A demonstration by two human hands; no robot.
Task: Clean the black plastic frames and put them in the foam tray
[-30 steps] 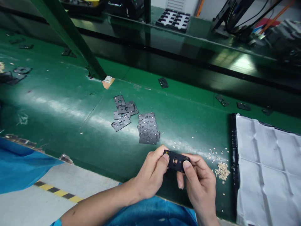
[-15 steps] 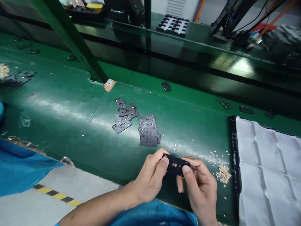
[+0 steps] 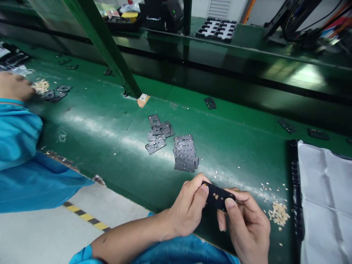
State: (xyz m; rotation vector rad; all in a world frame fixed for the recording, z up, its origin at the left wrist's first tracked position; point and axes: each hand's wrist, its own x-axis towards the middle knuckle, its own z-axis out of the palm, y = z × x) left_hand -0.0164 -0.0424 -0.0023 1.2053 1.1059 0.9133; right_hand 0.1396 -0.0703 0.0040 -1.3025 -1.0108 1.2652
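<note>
A thin black plastic plate with small cutouts (image 3: pixel 217 198) is held between both my hands, above the near edge of the green bench. My left hand (image 3: pixel 189 205) is closed on its left end, thumb on top near a small yellow spot. My right hand (image 3: pixel 246 220) pinches the right end between thumb and fingers. Just beyond lies an overlapping row of similar dark plates (image 3: pixel 184 154), and left of that a looser heap of them (image 3: pixel 156 143). To the right of my right hand is a pile of tiny pale pieces (image 3: pixel 279 213), some scattered around it.
A black tray with a white lining (image 3: pixel 327 198) stands at the right. A slanted green post (image 3: pixel 110 55) meets the bench at left centre. Single dark plates (image 3: pixel 210 103) lie along the back. At far left, a co-worker's hand (image 3: pixel 15 86) is by another pale pile (image 3: pixel 41 86).
The view has turned left, so everything sits further right. A co-worker's hand and blue sleeve have come into view at the left. My hands keep the same hold on the plate.
</note>
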